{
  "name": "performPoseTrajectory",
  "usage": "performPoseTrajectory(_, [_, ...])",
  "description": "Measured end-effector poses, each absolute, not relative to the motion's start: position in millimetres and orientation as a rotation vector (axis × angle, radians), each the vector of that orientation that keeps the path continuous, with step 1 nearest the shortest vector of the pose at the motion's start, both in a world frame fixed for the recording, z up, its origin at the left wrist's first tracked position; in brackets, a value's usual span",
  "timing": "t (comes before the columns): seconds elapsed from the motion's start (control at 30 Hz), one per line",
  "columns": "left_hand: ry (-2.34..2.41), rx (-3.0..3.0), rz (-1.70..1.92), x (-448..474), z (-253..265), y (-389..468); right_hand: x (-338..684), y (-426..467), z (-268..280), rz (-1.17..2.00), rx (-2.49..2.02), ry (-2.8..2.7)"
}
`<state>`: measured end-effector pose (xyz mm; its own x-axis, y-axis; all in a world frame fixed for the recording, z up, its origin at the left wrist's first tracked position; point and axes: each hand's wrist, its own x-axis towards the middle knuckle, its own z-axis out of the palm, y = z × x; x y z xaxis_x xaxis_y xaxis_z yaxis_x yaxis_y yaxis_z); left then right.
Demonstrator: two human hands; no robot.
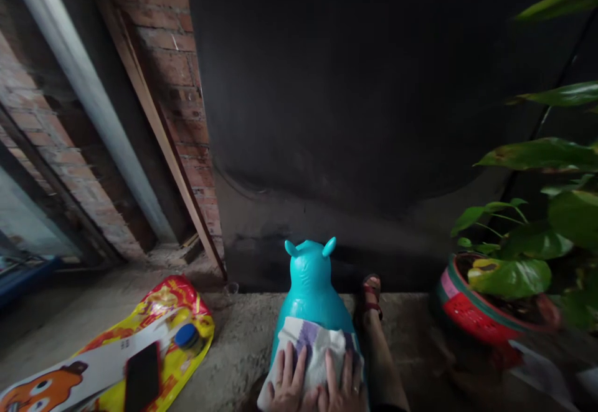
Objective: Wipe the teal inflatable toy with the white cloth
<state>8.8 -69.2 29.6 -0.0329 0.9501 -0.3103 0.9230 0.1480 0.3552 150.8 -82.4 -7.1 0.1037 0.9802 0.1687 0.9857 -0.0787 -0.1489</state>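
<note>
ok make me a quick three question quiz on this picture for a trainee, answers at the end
1. True or false: the left hand and the right hand both rest on a white cloth with purple on it, spread over the turquoise animal toy.

2. Short answer: what colour is the round lid near the smartphone?

3. Multiple choice: where is the potted plant in the picture?
a) left of the toy
b) right of the toy
c) directly between the toy and the black panel

Key: 1 true; 2 blue; 3 b
</note>
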Motion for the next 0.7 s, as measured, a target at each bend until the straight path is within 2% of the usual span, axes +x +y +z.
performPoseTrajectory(0.4, [1.931,1.685,0.261,-8.3,36.9,6.5,124.6,22.5,19.9,0.127,-2.16,-1.994])
performPoseTrajectory(0.6, [1.947,1.713,0.215,-7.2,34.3,-14.5,123.4,-4.5,20.5,0.054,-2.182,-1.974])
performPoseTrajectory(0.7, [1.899,1.754,0.136,-9.0,33.2,-41.3,125.4,-46.3,9.4,-0.202,-2.149,-1.967])
